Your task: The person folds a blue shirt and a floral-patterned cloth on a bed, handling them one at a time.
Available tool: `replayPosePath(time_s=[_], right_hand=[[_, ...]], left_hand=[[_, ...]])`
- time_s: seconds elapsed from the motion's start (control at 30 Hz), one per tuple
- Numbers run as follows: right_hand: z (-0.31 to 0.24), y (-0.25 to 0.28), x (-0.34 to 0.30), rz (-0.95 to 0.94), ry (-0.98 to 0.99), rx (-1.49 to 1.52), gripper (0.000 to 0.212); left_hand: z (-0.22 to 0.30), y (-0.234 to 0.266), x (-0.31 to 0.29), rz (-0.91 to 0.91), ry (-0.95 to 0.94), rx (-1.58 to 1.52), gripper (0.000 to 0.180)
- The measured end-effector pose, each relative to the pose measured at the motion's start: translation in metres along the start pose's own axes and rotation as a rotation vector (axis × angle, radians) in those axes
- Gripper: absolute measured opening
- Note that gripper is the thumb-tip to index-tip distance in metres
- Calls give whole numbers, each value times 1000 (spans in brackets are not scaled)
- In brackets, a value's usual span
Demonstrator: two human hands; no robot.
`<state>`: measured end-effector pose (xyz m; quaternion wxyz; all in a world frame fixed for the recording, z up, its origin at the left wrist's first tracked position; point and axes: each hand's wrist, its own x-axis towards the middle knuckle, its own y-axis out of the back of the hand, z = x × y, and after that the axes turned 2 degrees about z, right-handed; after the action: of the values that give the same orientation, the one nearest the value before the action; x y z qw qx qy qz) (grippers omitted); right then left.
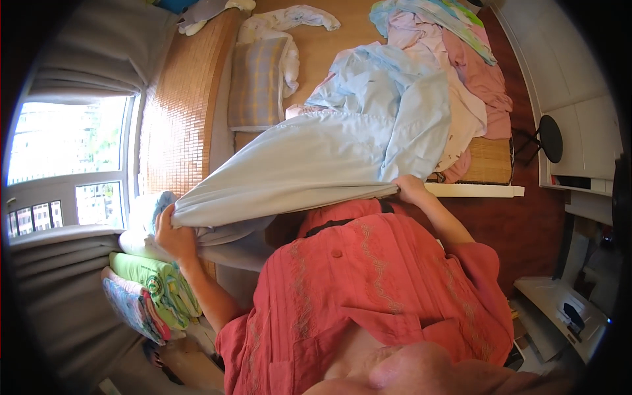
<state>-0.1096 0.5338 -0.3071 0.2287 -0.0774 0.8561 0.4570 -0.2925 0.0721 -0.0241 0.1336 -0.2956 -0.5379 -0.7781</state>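
- Two hands in view, both the person's own, both gripping one pale blue sheet.
- Left hand: fingers curled shut around a bunched corner of the sheet, at the left, just beside the folded pile.
- Right hand: closed on the sheet's edge at the right, near the white bed edge; fingertips hidden under the cloth, so the exact grip can't be told.
- Sheet: stretched taut between the two hands, in front of the person's red shirt; the rest drapes up over the bed, crumpled at the far end.
- Bed: one, covered with a woven bamboo mat.
- One checked pillow lies on the mat, left of the sheet.
- One white garment lies above the pillow, touching it.
- Heap of loose laundry at the bed's top right: pink, white and green-blue pieces, at least three; exact count unclear.
- Folded stack at lower left: roughly three folded items, green and patterned.
- One black round stool on the floor to the right of the bed.
- One window at far left.
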Motion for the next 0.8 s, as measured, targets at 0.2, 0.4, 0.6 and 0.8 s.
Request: replayPosePath(time_s=[0.2, 0.4, 0.6, 0.8], right_hand=[[38, -20, 40, 74, 103, -69, 19], [61, -10, 76, -30, -90, 74, 23], [79, 186, 150, 887, -53, 210, 27], [64, 490, 28, 1658, 58, -248, 28]], left_hand=[[8, 43, -11, 18, 117, 111, 24], [-8, 44, -22, -9, 127, 121, 23], [-34, -17, 32, -168, 137, 146, 27], [-22, 0, 182, 381, -241, 203, 25]])
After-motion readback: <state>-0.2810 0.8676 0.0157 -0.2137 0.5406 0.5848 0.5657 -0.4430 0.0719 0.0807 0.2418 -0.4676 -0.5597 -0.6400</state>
